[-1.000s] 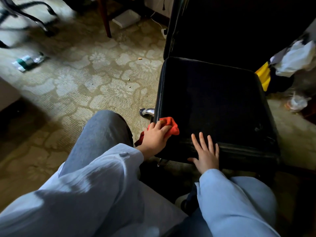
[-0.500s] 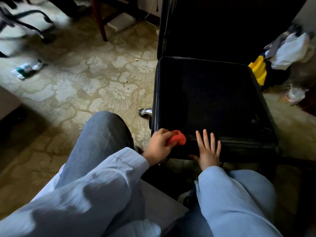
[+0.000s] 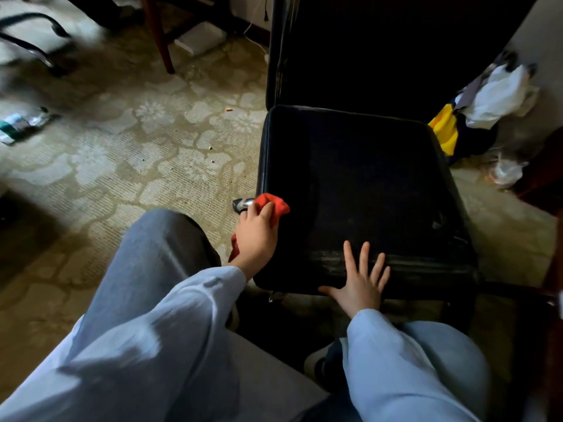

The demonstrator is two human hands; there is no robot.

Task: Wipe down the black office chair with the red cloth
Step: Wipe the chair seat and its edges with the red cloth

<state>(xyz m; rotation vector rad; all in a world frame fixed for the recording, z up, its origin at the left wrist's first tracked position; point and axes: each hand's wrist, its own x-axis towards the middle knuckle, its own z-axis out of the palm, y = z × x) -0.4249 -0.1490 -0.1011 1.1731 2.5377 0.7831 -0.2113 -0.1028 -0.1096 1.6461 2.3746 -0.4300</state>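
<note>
The black office chair [image 3: 359,184] stands in front of me, its square seat facing me and its backrest rising dark behind. My left hand [image 3: 257,236] grips the bunched red cloth [image 3: 275,207] against the seat's front left corner and left edge; part of the cloth hangs below my palm. My right hand [image 3: 361,280] lies flat with spread fingers on the seat's front edge, thumb under the rim. Scuffs and pale streaks show on the front edge beside my right hand.
Patterned carpet [image 3: 146,166] spreads to the left, with a crumpled bottle [image 3: 21,124] and crumbs on it. A wooden chair leg [image 3: 160,41] stands at the back. White and yellow bags [image 3: 487,102] sit right of the chair. My knees fill the foreground.
My left hand has slid the red cloth from the front edge near my right hand back to the seat's front left corner. My right hand has stayed on the front edge.
</note>
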